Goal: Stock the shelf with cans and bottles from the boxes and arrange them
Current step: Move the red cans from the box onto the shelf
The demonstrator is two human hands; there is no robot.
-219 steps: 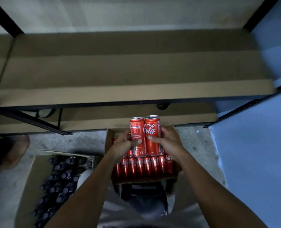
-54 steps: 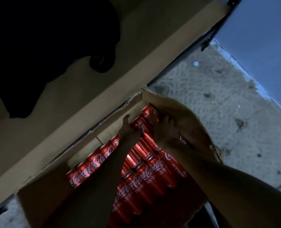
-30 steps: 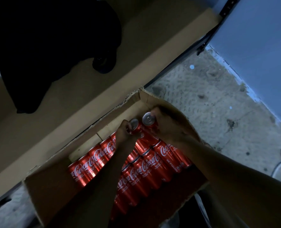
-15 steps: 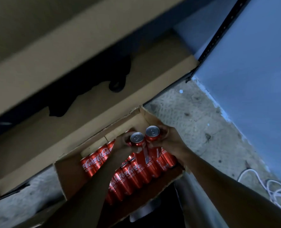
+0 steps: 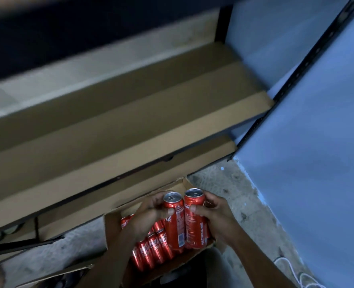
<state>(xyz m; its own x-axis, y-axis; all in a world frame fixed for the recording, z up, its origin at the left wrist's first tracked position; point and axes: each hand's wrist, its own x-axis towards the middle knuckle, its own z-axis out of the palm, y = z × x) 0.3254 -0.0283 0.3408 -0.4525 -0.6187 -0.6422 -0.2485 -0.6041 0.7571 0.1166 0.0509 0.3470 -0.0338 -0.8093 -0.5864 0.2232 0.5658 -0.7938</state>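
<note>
each hand grasps one upright red can, left hand point(image 5: 151, 215) and right hand point(image 5: 215, 217), above an open cardboard box point(image 5: 114, 227) of cans.

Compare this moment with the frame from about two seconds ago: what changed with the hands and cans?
The left hand and right hand each gripped a can, left can and right can, and lifted them upright, side by side, out of the box. The remaining cans stayed packed; the shelf is not yet stocked.

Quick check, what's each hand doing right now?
Left hand: holds a red can, lifted above the box.
Right hand: holds a second red can right beside the first.
</note>
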